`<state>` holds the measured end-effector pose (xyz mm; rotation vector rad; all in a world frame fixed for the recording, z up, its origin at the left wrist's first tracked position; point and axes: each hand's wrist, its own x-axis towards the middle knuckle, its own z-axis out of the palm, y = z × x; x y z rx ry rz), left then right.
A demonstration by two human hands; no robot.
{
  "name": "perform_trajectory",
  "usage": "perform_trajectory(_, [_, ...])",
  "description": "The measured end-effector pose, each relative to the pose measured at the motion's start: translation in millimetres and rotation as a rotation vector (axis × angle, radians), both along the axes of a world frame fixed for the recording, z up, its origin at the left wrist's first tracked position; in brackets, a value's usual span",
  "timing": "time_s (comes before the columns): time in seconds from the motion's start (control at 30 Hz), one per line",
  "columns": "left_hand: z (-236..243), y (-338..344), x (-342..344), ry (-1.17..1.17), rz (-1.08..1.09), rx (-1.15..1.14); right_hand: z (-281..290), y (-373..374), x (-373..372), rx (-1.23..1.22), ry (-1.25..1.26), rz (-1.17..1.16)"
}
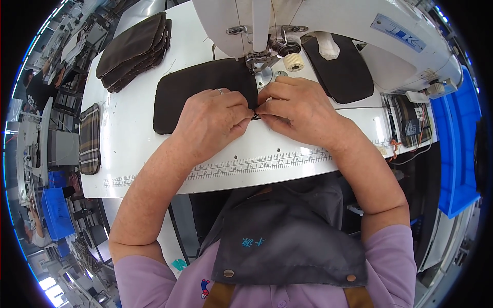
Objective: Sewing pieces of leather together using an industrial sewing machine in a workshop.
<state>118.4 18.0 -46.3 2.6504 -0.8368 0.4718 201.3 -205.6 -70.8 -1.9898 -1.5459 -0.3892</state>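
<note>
A dark brown rounded panel (179, 92), fabric or leather, lies flat on the white table, its upper right edge near the needle area of a sewing machine (257, 56). My left hand (210, 120) rests over its lower right part, thumb and fingers pinching the right edge. Meeting it there, my right hand (298, 108) pinches the same edge. The fingertips of both hands nearly touch, and the bit of edge between them is mostly hidden. A ring is on one left finger.
A stack of dark brown panels (136, 49) sits at the far left. Plaid pieces (90, 138) lie at the left edge, with another plaid piece (413, 120) at right. A dark panel (341, 69) lies under the machine arm. Blue bins (457, 149) stand at right.
</note>
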Motion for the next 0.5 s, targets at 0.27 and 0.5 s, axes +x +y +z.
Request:
perform_trajectory(0.27, [3, 21, -9, 0.095, -0.017, -0.049, 1, 0, -1, 0.020, -0.020, 0.008])
perform_trajectory(0.5, [0, 15, -11, 0.016, -0.019, -0.061, 3, 0, -3, -0.020, 0.012, 0.018])
